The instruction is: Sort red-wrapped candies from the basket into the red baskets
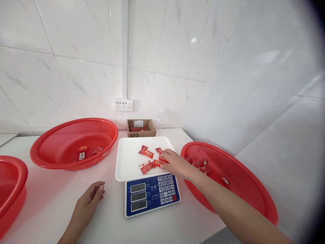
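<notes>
My right hand reaches over the right edge of the white scale tray, its fingers closed on red candy packets. More red packets lie on the tray. The tray sits on a blue electronic scale with a keypad and displays. My left hand rests on the white table left of the scale, fingers loosely curled, holding nothing. A red mesh basket at the right holds several packets, right behind my right wrist.
A second red basket at the left holds a few packets. A third red basket shows at the far left edge. A small cardboard box stands against the tiled wall below a power socket.
</notes>
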`<state>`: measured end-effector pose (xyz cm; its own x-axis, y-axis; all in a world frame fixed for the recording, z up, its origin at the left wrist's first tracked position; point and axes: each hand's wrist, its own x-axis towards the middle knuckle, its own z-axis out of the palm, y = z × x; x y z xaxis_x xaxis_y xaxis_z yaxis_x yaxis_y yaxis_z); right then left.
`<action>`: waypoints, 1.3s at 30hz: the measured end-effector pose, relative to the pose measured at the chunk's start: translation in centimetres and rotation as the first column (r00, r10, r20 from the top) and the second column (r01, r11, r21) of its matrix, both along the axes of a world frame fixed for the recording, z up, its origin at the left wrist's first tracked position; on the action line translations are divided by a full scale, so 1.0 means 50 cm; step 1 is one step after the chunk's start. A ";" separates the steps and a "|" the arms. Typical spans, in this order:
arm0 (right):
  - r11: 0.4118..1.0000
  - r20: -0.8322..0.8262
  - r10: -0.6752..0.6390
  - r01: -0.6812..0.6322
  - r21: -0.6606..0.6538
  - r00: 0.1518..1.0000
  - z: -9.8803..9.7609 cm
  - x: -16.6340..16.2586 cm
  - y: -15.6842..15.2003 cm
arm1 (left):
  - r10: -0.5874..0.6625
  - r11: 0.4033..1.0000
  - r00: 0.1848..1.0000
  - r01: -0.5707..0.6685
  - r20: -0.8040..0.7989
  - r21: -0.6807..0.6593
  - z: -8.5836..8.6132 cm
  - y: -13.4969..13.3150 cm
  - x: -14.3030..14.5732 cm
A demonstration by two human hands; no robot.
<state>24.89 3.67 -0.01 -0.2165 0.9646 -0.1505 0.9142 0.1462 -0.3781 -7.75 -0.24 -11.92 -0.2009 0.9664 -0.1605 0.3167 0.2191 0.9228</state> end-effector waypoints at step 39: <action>0.962 -0.294 0.207 -0.140 0.233 0.933 -0.047 -0.051 0.099 | -0.048 0.996 0.998 0.045 0.044 0.077 -0.028 0.006 -0.018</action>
